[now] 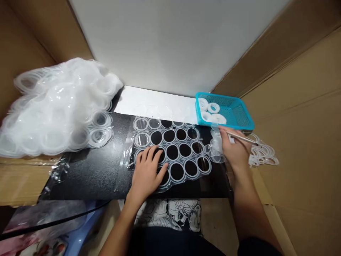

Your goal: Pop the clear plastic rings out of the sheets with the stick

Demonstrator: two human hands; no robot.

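While my left hand (147, 172) spreads its fingers on the clear ring sheet (177, 171), my right hand (238, 147) clamps a slim tool (242, 138) — beside the turquoise basket (236, 114).

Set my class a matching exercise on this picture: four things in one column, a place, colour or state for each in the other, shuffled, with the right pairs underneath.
1. Left hand
2. Right hand
3. Basket
4. Heap of clear ringed sheets

A. Turquoise
B. Piled on the left side of the black table
C. Spread on a flat sheet of rings
D. Gripping a slim tool

Right pairs: 1-C, 2-D, 3-A, 4-B
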